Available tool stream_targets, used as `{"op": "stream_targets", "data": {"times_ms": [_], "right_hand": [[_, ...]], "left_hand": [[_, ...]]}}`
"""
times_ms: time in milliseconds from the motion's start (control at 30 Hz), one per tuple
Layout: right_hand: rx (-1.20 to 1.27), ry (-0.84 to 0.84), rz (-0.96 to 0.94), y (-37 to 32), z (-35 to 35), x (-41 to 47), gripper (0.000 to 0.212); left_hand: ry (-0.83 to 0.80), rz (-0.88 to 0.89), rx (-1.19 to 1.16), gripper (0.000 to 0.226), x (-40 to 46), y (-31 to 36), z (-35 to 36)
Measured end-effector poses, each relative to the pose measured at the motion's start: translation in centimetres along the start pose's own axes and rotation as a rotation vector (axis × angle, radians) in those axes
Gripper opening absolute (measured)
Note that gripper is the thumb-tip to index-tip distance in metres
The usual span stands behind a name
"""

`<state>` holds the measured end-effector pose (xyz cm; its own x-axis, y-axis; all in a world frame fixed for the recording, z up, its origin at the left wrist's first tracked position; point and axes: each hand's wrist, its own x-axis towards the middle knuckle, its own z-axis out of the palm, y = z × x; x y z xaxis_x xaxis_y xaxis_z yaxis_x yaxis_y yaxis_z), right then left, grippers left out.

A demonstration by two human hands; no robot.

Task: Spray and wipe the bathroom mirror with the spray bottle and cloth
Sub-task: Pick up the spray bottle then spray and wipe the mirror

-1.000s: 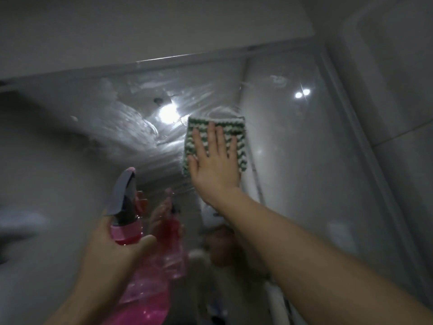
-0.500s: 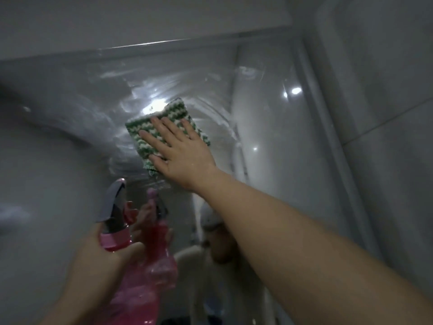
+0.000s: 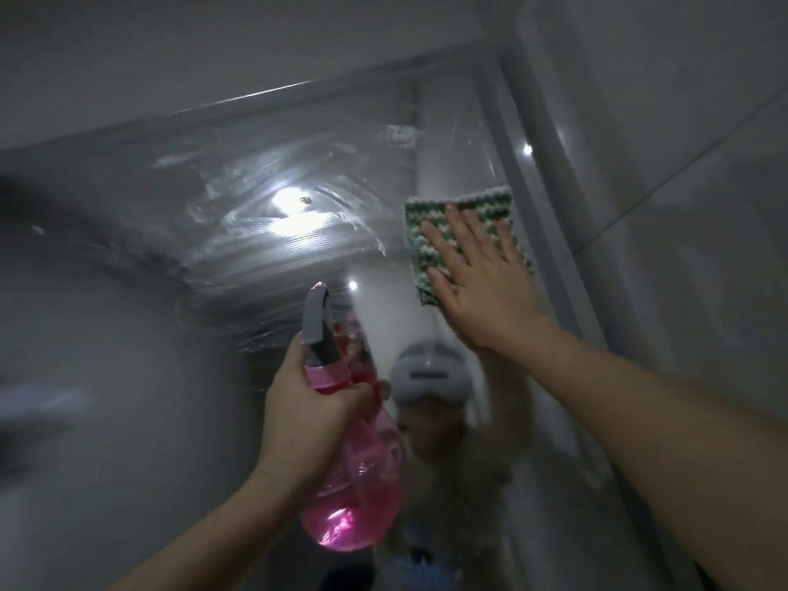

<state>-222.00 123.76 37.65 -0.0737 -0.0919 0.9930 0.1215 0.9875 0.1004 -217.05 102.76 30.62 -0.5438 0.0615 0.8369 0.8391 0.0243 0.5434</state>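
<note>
Right hand [image 3: 482,287], fingers spread, presses the cloth [image 3: 460,219] flat on the mirror [image 3: 264,258] at centre right. Streaks lie to its left. Left hand [image 3: 307,415] grips the bottle [image 3: 345,475], lower centre.

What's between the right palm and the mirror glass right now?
The green-and-white cloth, pressed flat under the right hand against the mirror, in the head view.

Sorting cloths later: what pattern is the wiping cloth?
Green and white knitted stripes on the cloth, clearest in the head view.
</note>
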Motion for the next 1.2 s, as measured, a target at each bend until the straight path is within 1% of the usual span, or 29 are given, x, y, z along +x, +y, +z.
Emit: {"op": "stream_targets", "data": {"times_ms": [67, 133, 233, 300, 400, 500, 633, 733, 900, 1067, 1200], "right_hand": [[0.032, 0.012, 0.12, -0.7, 0.4, -3.0, 0.059], [0.05, 0.03, 0.186, -2.3, 0.7, -6.4, 0.059], [0.053, 0.002, 0.161, -4.8, 1.0, -10.4, 0.058], [0.058, -0.03, 0.144, -5.2, 0.9, -10.5, 0.057], [0.023, -0.092, 0.076, -4.8, 0.6, -7.2, 0.057], [0.013, -0.109, 0.025, -5.1, -0.2, -1.7, 0.058], [0.055, -0.112, 0.077, -6.7, -0.4, 5.0, 0.055], [0.055, -0.083, 0.096, -7.5, -0.6, 9.3, 0.055], [0.067, -0.108, 0.144, -8.0, -1.0, 15.9, 0.055], [0.078, -0.114, 0.14, -8.2, -1.1, 17.4, 0.055], [0.054, -0.107, 0.037, -7.7, -1.4, 14.4, 0.055]], "left_hand": [[-0.004, 0.018, 0.035, 0.04, 0.1, -0.1, -0.2], [-0.005, 0.023, 0.038, 0.041, 0.3, 0.0, -0.6], [-0.005, 0.024, 0.038, 0.044, 0.5, 0.2, -1.3], [0.001, 0.029, 0.028, 0.044, 0.8, 0.3, -2.2], [0.0, 0.04, 0.029, 0.045, 1.5, 0.6, -3.4], [0.003, 0.09, 0.049, 0.047, 2.8, 1.5, -4.5], [0.0, 0.112, 0.077, 0.046, 5.0, 2.5, -5.8], [0.034, 0.138, 0.153, 0.05, 6.6, 2.2, -6.9], [0.092, 0.137, 0.205, 0.054, 8.1, 2.1, -8.0], [0.124, 0.14, 0.234, 0.057, 8.4, 2.9, -7.6], [0.124, 0.123, 0.271, 0.048, 7.5, 4.3, -6.6]]}}
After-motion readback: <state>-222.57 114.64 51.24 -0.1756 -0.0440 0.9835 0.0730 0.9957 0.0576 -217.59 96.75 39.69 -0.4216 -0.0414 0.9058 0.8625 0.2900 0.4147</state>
